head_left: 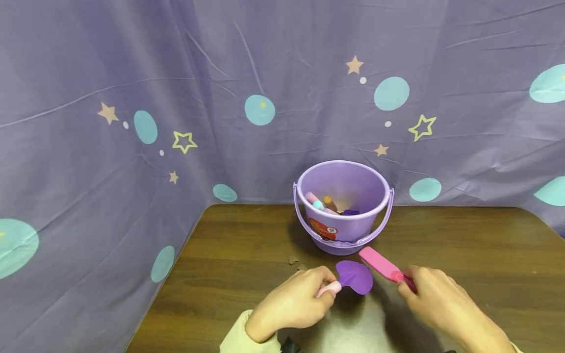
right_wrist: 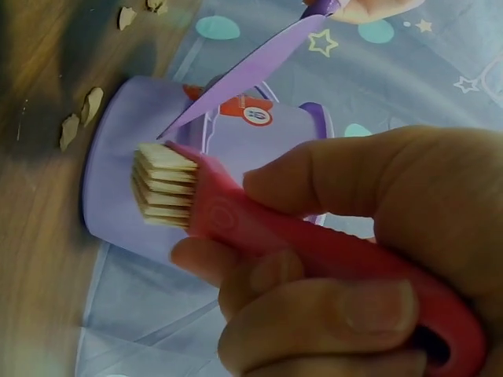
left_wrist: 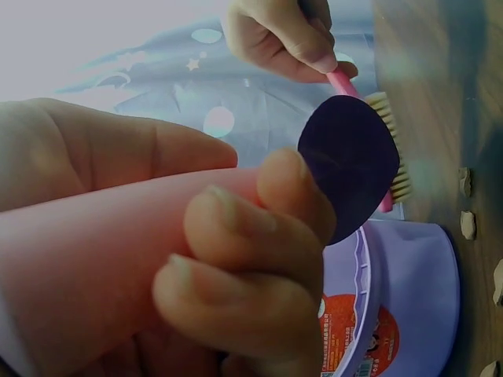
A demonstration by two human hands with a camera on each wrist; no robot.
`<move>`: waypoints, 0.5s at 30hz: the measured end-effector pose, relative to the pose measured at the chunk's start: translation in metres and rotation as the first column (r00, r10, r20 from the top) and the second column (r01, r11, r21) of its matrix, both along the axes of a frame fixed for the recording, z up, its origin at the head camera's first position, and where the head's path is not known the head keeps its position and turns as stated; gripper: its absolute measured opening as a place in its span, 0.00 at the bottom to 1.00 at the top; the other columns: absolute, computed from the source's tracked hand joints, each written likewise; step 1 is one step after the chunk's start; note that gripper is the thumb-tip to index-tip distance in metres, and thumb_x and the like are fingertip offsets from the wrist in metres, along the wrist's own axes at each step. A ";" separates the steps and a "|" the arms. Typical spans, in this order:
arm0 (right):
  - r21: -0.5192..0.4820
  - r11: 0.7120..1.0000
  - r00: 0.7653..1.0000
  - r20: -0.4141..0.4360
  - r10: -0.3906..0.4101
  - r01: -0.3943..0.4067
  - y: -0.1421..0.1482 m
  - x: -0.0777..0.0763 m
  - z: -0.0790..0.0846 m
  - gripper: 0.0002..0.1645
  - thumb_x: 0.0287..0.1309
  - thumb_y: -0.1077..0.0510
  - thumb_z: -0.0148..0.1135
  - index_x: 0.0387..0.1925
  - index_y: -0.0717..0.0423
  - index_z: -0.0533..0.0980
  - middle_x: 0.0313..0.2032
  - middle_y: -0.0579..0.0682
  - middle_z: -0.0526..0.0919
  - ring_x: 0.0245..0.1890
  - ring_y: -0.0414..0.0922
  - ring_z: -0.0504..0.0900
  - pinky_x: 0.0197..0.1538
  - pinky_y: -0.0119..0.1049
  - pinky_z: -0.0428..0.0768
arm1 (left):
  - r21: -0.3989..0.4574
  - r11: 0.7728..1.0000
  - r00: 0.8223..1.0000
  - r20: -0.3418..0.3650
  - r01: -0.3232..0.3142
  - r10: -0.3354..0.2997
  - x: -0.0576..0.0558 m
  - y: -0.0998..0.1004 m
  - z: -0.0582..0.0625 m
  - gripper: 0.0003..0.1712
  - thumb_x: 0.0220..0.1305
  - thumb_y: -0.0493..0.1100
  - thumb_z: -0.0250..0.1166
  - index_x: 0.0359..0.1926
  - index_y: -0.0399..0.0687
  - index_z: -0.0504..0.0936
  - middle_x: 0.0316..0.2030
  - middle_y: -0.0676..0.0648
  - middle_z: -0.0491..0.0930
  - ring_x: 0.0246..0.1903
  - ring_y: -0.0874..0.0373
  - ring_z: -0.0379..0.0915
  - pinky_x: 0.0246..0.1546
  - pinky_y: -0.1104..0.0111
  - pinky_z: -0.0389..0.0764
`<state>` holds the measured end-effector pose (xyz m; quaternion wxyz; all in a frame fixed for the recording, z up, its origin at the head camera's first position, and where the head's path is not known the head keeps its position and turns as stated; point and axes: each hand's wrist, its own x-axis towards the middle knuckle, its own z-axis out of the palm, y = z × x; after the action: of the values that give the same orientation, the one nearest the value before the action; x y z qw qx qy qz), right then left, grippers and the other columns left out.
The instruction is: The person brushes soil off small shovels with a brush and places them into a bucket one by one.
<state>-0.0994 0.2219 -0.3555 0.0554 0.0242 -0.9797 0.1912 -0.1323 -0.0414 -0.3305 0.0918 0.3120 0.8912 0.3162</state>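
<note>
My left hand (head_left: 295, 303) grips the pink handle of a small toy shovel (head_left: 355, 277) with a purple, rounded blade. The blade hangs above the table, in front of the bucket. In my right hand (head_left: 441, 303) is a pink brush (head_left: 380, 264), whose pale bristles (right_wrist: 163, 185) face down toward the table. The right wrist view has my fingers curled round the brush handle, with the shovel's blade edge close to the bristles; whether they touch I cannot tell. A lilac bucket (head_left: 353, 228) stands just beyond both tools, its handle lowered at the front.
Inside the bucket lie several things, among them a pink handle (head_left: 311, 197) with others partly hidden. Small brown flakes (right_wrist: 93, 104) are scattered on the wooden table (head_left: 247, 235) near the bucket. A purple patterned cloth (head_left: 282, 142) hangs behind and to the left.
</note>
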 end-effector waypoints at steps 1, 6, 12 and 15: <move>0.005 1.000 1.000 0.007 -0.004 0.004 0.000 0.000 0.000 0.15 0.51 0.58 0.59 0.16 0.46 0.63 0.14 0.42 0.60 0.17 0.40 0.61 0.20 0.37 0.57 | 0.002 1.000 1.000 -0.001 0.002 -0.002 0.000 0.000 0.000 0.06 0.63 0.43 0.58 0.40 0.52 0.78 0.23 0.61 0.70 0.23 0.69 0.66 0.28 0.74 0.69; 0.021 1.000 1.000 0.013 -0.006 0.005 0.001 0.000 -0.001 0.17 0.52 0.57 0.58 0.16 0.46 0.62 0.14 0.43 0.61 0.17 0.41 0.62 0.19 0.38 0.58 | 0.005 1.000 1.000 -0.018 0.000 0.000 0.000 0.000 0.000 0.06 0.66 0.46 0.57 0.39 0.52 0.78 0.22 0.61 0.69 0.22 0.70 0.65 0.27 0.74 0.69; 0.027 1.000 1.000 -0.013 0.003 -0.002 0.001 0.000 0.000 0.16 0.53 0.57 0.59 0.17 0.45 0.63 0.15 0.43 0.61 0.17 0.41 0.62 0.20 0.38 0.58 | 0.009 1.000 1.000 -0.014 0.002 -0.002 0.000 -0.001 0.001 0.08 0.68 0.48 0.55 0.40 0.52 0.78 0.21 0.61 0.69 0.22 0.70 0.65 0.27 0.74 0.69; 0.028 1.000 1.000 -0.021 0.010 -0.009 0.003 0.000 0.000 0.16 0.55 0.57 0.59 0.18 0.45 0.64 0.15 0.43 0.61 0.18 0.41 0.62 0.20 0.38 0.58 | 0.013 1.000 1.000 -0.011 0.001 -0.001 0.000 -0.001 0.001 0.08 0.68 0.47 0.55 0.40 0.52 0.78 0.22 0.61 0.69 0.22 0.70 0.65 0.27 0.74 0.69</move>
<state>-0.0991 0.2245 -0.3559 0.0646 0.0318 -0.9815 0.1772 -0.1321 -0.0426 -0.3290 0.0852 0.3147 0.8894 0.3204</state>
